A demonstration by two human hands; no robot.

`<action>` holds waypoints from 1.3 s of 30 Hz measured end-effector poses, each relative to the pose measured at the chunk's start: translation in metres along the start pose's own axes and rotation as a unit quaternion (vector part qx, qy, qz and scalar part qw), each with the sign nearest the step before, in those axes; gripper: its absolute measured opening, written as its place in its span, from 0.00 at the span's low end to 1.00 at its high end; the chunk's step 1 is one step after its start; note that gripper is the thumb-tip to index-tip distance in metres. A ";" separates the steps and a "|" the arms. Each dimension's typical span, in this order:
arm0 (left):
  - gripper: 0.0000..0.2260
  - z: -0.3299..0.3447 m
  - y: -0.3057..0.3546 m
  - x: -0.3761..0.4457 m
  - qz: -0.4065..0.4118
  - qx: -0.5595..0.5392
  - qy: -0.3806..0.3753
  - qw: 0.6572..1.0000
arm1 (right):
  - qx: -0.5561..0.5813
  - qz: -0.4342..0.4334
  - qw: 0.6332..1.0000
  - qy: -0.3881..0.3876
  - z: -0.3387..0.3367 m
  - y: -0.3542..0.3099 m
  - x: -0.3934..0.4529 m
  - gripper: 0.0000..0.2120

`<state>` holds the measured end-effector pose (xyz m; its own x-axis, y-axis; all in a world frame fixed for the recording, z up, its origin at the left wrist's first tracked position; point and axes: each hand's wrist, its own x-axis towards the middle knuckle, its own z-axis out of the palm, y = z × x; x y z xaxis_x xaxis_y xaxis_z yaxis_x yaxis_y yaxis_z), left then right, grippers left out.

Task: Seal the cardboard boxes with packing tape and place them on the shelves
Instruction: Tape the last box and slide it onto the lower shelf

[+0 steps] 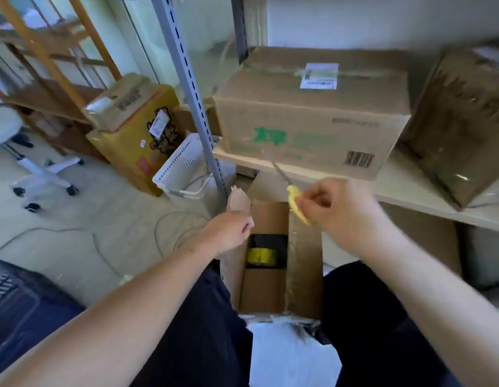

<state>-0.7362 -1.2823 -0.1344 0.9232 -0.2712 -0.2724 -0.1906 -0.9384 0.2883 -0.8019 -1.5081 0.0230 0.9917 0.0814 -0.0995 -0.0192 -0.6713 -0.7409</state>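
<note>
An open cardboard box stands between my knees, its flaps up. Inside it lies a dark roll of tape with a yellow band. My left hand grips the box's torn left flap. My right hand holds a yellow-handled utility knife above the right flap, its thin blade pointing up and away. On the shelf board just beyond sits a large taped box with green print, and a second brown box stands to its right.
A grey slotted shelf upright rises just left of the open box. Beside it are a white plastic basket, a yellow carton with a small box on top, and a wooden rack. Cables trail on the floor; an office-chair base stands left.
</note>
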 end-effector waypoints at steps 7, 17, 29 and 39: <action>0.09 0.051 -0.015 0.063 0.064 0.129 -0.196 0.970 | 0.242 0.308 0.910 -0.134 0.199 0.091 0.013 0.12; 0.10 0.078 -0.030 0.140 0.154 0.088 -0.402 0.898 | 0.253 0.327 0.890 -0.193 0.261 0.131 0.013 0.15; 0.09 0.070 -0.032 0.151 0.124 -0.103 -0.392 0.906 | 0.300 0.339 0.855 -0.252 0.256 0.127 0.008 0.17; 0.11 0.094 -0.028 0.144 0.011 -0.208 -0.436 0.875 | 0.300 0.368 0.843 -0.254 0.252 0.124 0.013 0.30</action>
<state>-0.6296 -1.3152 -0.2677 0.2802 -0.5196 -0.8072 0.1004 -0.8204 0.5629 -0.8233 -1.4049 -0.2378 0.5039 0.2134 -0.8370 -0.8170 -0.1966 -0.5420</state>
